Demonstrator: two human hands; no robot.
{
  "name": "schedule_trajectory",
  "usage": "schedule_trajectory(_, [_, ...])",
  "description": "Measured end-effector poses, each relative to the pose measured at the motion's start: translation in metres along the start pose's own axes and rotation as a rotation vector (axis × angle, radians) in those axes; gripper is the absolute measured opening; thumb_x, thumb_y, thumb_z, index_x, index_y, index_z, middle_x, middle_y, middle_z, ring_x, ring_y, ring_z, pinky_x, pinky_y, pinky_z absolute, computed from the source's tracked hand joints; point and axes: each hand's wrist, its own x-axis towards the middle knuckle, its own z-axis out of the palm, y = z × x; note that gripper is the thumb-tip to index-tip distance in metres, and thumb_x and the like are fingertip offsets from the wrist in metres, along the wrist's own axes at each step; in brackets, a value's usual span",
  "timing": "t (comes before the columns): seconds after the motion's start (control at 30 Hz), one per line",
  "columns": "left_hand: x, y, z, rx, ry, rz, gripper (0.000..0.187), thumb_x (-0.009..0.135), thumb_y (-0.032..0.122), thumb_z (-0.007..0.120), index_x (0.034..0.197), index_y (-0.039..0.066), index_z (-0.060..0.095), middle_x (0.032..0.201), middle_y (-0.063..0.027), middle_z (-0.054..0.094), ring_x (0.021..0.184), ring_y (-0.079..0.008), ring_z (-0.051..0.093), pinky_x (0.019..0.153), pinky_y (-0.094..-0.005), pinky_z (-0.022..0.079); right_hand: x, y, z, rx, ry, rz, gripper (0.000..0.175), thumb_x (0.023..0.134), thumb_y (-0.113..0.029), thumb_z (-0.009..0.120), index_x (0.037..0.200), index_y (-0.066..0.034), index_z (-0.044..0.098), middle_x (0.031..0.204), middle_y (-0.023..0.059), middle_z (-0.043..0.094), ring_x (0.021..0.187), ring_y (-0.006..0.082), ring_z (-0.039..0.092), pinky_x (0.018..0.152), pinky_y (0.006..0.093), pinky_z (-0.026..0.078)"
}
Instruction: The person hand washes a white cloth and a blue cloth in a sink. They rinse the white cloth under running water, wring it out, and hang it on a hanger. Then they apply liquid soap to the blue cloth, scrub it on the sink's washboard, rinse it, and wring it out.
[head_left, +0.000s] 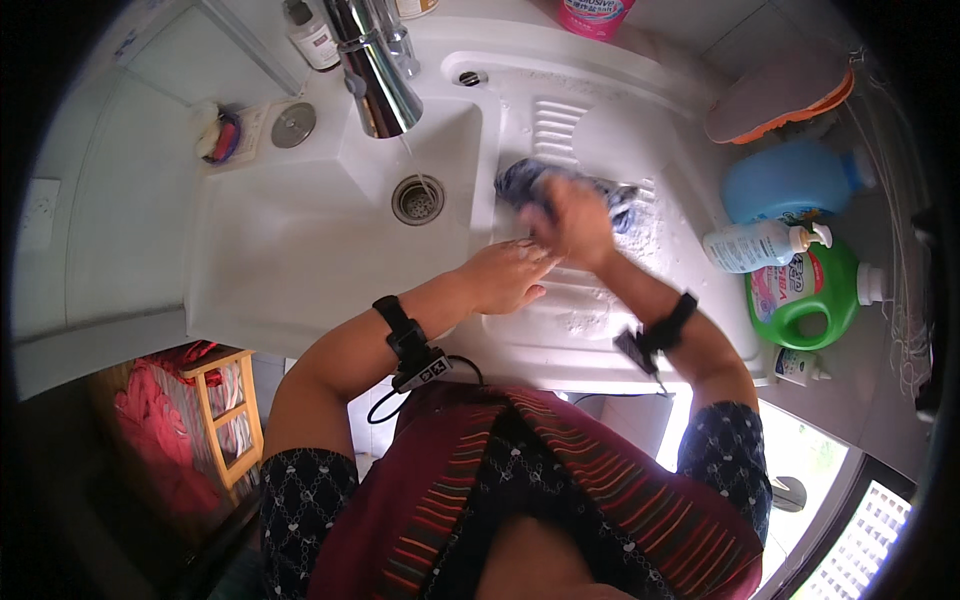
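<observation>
A wet, dark blue patterned cloth (523, 180) lies bunched on the ribbed washboard (555, 131) beside the sink basin. My right hand (574, 221), blurred, is on the cloth; whether its fingers grip the fabric is hard to tell. Just below and to the left, my left hand (510, 276) rests at the washboard's left side, with whitish suds on its fingers, close to my right hand. Part of the cloth is hidden under my right hand. White suds lie on the board around it. A thin stream of water falls from the chrome faucet (386, 101) towards the drain (418, 200).
The white basin (262, 247) is on the left. Along the right edge lie a blue jug (784, 184), a pump bottle (750, 246), a green detergent jug (840, 300) and a brush-like orange-edged item (784, 97). A metal drain cover (293, 124) and soap dish (223, 139) sit at the back left.
</observation>
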Motion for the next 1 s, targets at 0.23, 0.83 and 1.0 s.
schedule_trajectory(0.23, [-0.006, 0.009, -0.012, -0.022, 0.260, 0.132, 0.037, 0.075, 0.019, 0.062, 0.107, 0.001, 0.055, 0.112, -0.0121, 0.049, 0.104, -0.0304, 0.048, 0.088, -0.0394, 0.041, 0.072, 0.081, 0.046, -0.048, 0.295, -0.132, 0.043, 0.081, -0.044, 0.052, 0.074, -0.0024, 0.060, 0.076, 0.0185, 0.061, 0.074, 0.0364, 0.059, 0.069, 0.0423, 0.049])
schedule_trajectory(0.83, [0.010, 0.002, 0.002, 0.139, 0.007, -0.058, 0.064, 0.086, 0.035, 0.049, 0.137, 0.003, 0.027, 0.146, -0.0189, 0.011, 0.134, -0.0313, 0.016, 0.109, -0.0394, 0.019, -0.007, 0.017, 0.004, 0.124, 0.295, -0.082, 0.019, 0.067, -0.019, 0.060, 0.068, -0.0011, 0.053, 0.076, 0.0194, 0.055, 0.076, 0.0369, 0.055, 0.065, 0.0432, 0.045])
schedule_trajectory(1.0, [0.007, 0.005, 0.000, 0.058, -0.011, -0.043, 0.063, 0.087, 0.039, 0.046, 0.137, 0.004, 0.029, 0.147, -0.0154, 0.012, 0.135, -0.0299, 0.016, 0.109, -0.0375, 0.018, 0.003, 0.010, 0.004, -0.046, -0.007, -0.006, 0.020, 0.068, -0.020, 0.059, 0.079, -0.0041, 0.054, 0.079, 0.0181, 0.056, 0.075, 0.0366, 0.056, 0.063, 0.0434, 0.047])
